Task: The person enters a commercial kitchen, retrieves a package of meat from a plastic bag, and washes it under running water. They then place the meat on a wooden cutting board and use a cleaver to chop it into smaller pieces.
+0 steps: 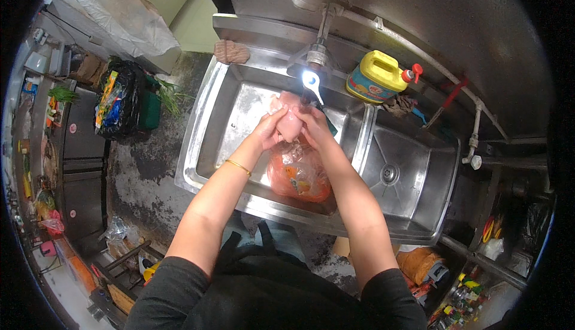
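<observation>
A piece of raw, pale pink meat (289, 124), perhaps chicken, is held between both hands over the left basin of a stainless steel double sink (211, 143). My left hand (269, 128) grips its left side, with the thumb on top. My right hand (313, 124) grips the right side in the same way. Just above the hands, the faucet (317, 55) comes down, with a bright glare near its outlet. Below the hands, an orange-red plastic bag (300, 177) with contents I cannot make out rests in the basin.
On the sink's back ledge are a yellow jug with a red pump (377, 78), a dark rag (400, 105) and a brown striped cloth (232, 52). The right basin has a drain (389, 173). A black bag (123, 100) with greens beside it stands left of the sink.
</observation>
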{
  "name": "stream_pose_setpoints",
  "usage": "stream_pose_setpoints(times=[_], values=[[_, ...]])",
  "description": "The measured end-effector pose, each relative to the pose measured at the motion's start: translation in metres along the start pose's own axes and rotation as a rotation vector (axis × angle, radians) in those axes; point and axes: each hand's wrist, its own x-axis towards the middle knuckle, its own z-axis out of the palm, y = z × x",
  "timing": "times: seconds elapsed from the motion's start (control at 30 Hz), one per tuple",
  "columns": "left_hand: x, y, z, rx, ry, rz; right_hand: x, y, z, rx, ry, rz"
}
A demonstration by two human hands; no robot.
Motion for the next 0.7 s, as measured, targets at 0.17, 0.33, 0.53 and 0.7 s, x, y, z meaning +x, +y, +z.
stream_pose_setpoints(times=[0.17, 0.33, 0.53, 0.7], values=[[-0.008, 0.010, -0.015, 0.193, 0.069, 0.088, -0.002, -0.007, -0.013, -0.250, 0.019, -0.076], [-0.025, 0.020, -0.058, 0.584, 0.250, 0.200, -0.031, -0.046, 0.007, -0.797, 0.182, -0.464], [-0.055, 0.020, -0.089, 0.770, 0.337, 0.267, -0.091, -0.076, 0.071, -0.838, 0.180, -0.655], [-0.071, 0.014, -0.114, 0.819, 0.353, 0.224, -0.090, -0.058, 0.104, -0.957, 0.238, -0.679]])
